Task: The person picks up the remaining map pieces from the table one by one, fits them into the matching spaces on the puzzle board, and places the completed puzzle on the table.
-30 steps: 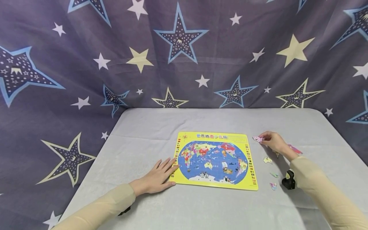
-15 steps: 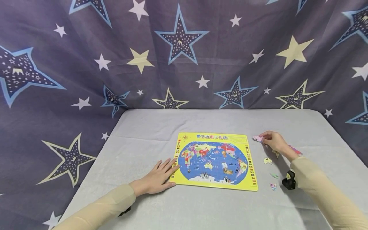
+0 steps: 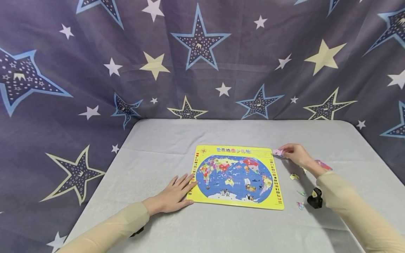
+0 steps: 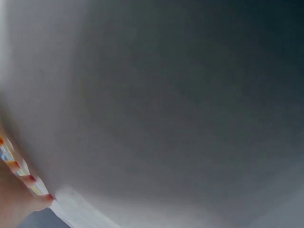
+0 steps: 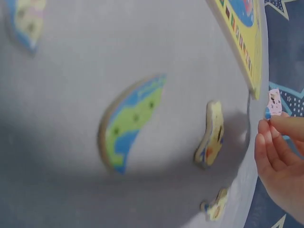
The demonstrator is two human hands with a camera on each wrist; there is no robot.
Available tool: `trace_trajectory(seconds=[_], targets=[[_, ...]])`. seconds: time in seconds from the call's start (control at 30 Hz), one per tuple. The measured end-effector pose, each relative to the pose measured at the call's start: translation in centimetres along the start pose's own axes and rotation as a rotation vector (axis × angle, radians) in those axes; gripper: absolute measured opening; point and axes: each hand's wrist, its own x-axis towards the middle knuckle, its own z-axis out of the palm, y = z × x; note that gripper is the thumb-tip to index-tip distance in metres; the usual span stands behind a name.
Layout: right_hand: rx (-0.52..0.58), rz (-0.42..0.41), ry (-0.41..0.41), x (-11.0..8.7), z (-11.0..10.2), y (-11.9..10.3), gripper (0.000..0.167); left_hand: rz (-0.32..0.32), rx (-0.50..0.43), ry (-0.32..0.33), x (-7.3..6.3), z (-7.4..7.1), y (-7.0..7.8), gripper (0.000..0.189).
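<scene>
A yellow world map puzzle board lies on the table. My left hand rests with spread, straight fingers over the board's left edge; in the left wrist view, only part of that hand shows at the lower left corner. Just off the board's upper right corner, my right hand pinches a small pink puzzle piece between thumb and fingers. The right wrist view has this pink piece at the fingertips, beyond the board's corner.
Loose pieces lie right of the board: a yellow one, a green and blue one, a multicoloured one. A pink-red piece is partly behind the right wrist. A star-patterned curtain hangs behind the grey-covered table.
My right hand has shifted left with the pink puzzle piece, closer to the board's upper right corner. The left hand and the board have stayed put.
</scene>
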Motion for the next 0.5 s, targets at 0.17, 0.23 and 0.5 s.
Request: trace_trajectory(seconds=[0.17,0.23,0.5], targets=[[0.017,-0.024,-0.028,0.1,0.6,-0.6,0.022,0.004,-0.006,0.007,0.0,-0.1,0.0,0.065],[0.021,-0.023,-0.042,0.1,0.9,-0.8,0.022,0.001,-0.005,0.001,0.0,-0.1,0.0,0.065],[0.038,-0.05,-0.088,0.2,1.8,-1.7,0.022,0.005,-0.003,0.009,0.0,0.0,0.0,0.065]])
